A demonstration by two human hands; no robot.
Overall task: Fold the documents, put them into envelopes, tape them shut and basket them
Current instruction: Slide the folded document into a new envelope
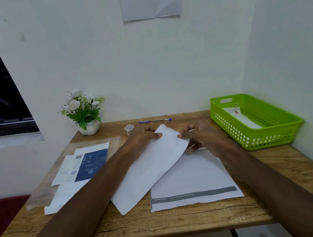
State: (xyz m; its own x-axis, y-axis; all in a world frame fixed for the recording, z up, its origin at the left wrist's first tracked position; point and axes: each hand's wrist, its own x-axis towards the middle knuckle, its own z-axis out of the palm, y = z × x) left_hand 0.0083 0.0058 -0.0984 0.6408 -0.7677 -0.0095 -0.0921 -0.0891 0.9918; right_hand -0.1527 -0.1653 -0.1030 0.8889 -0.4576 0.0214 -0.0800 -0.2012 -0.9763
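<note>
A person's two bare forearms reach over a wooden surface [185,220] set against a white wall. The left hand [144,137] and right hand [201,136] hold the far end of a white envelope [150,170], which slants toward the near left. The left thumb presses on top of it with the other fingers hidden underneath; the right fingers [182,133] pinch its far right edge. Whether anything is inside the envelope cannot be made out.

Beneath it lies a white document [195,178] with a grey band of print too small to read, its far edge covered by the right hand. At left, more papers [82,164], one dark blue, rest on a clear plastic sleeve, partly hidden by the left forearm. A green basket [261,136] at far right holds a white envelope, partly screened by its wall. Along the back stand a potted white flower [83,112], a tape roll [129,129] and a blue pen [155,120].
</note>
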